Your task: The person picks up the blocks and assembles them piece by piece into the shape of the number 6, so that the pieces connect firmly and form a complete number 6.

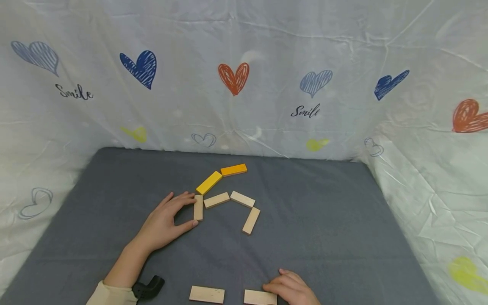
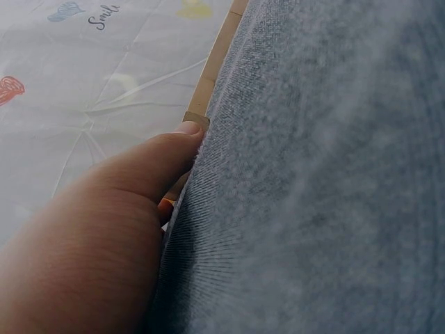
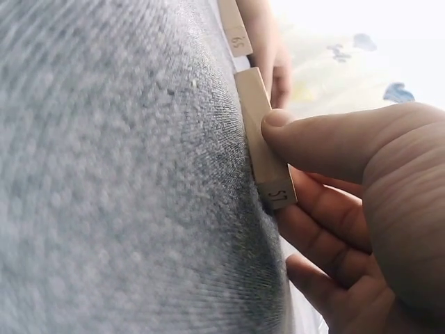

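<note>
My left hand (image 1: 162,224) pinches a plain wooden block (image 1: 198,207) by its two ends, thumb near and fingertips far. The left wrist view shows the thumb at a block's end (image 2: 197,118). Beyond that block, a yellow block (image 1: 209,183) and an orange block (image 1: 234,170) lie in a slanting row. At the near edge my right hand (image 1: 291,289) grips another wooden block (image 1: 260,297). The right wrist view has the thumb on top of this block (image 3: 259,132), fingers at its far side, and a number printed on its end.
Several plain blocks form an arch: one beside the left hand's block (image 1: 217,200), a paler block (image 1: 242,199) and a slanted block (image 1: 251,220). Another wooden block (image 1: 207,294) lies at the front. Grey cloth (image 1: 324,228) covers the table; a heart-printed white sheet (image 1: 267,46) hangs behind.
</note>
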Motion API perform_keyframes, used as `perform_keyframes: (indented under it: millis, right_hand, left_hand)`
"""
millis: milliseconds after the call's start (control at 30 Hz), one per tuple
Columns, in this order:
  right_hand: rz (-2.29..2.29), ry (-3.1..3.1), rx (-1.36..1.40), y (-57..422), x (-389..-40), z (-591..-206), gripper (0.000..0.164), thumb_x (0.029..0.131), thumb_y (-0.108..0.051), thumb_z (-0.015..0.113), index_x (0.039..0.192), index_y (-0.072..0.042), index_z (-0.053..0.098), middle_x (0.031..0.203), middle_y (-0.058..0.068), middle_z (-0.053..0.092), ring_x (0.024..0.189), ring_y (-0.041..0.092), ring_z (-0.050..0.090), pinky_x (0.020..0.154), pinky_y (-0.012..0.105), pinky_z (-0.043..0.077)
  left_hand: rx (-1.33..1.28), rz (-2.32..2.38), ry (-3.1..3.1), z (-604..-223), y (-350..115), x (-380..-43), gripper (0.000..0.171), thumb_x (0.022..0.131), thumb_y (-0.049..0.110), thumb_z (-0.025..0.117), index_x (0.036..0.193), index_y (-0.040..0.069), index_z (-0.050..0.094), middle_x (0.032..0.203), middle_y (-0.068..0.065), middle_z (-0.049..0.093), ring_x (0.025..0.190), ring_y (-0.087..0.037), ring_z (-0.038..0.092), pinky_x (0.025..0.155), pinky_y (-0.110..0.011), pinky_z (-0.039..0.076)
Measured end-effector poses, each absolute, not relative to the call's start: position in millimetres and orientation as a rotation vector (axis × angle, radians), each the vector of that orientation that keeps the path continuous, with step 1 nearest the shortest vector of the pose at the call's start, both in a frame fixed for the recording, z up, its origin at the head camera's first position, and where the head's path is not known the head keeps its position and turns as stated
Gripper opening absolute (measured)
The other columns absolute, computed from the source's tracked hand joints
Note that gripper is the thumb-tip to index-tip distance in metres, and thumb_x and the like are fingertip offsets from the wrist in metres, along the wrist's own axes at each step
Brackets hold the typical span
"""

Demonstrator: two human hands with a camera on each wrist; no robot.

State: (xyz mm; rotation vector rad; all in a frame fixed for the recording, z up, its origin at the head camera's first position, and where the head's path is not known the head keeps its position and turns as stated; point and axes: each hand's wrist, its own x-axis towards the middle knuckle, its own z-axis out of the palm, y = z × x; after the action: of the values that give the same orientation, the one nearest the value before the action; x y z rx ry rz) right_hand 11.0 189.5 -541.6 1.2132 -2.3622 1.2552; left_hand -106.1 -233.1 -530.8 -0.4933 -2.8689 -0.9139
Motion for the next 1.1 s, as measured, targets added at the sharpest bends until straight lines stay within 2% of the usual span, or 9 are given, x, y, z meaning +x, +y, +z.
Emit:
perform_keyframes:
  millis: [333,833,1100]
  right_hand:
    - [1.282,-2.395,1.158,189,13,-540,0.030,0.087,-0.008,0.090,0.116,-0.013,0.082,0.105,-0.010,0.077,0.096,0.007,0.072,0.121,0.013,0.038]
    - [1.300,-2.401,1.178,186,12,-535,0.029,0.089,-0.006,0.088,0.117,-0.014,0.082,0.106,-0.010,0.077,0.097,0.007,0.072,0.115,0.018,0.048]
    - [1.283,-2.440,1.172,187,9,-531,0.030,0.091,-0.012,0.090,0.119,-0.018,0.081,0.110,-0.012,0.075,0.099,0.006,0.071,0.111,0.019,0.052]
  left_hand:
    - [-0.500,-0.912,-2.863,-531,-233,-107,0.071,0.093,0.049,0.088,0.152,0.017,0.064,0.162,-0.003,0.056,0.158,-0.028,0.043,0.139,-0.050,0.015]
    - [-0.497,-0.911,-2.866,-532,-234,-107,0.071,0.093,0.050,0.088,0.151,0.017,0.064,0.162,-0.004,0.057,0.157,-0.028,0.043,0.139,-0.049,0.016]
    - [-0.496,-0.913,-2.871,-532,-234,-107,0.071,0.093,0.050,0.088,0.152,0.017,0.064,0.162,-0.004,0.056,0.158,-0.028,0.043,0.139,-0.050,0.015]
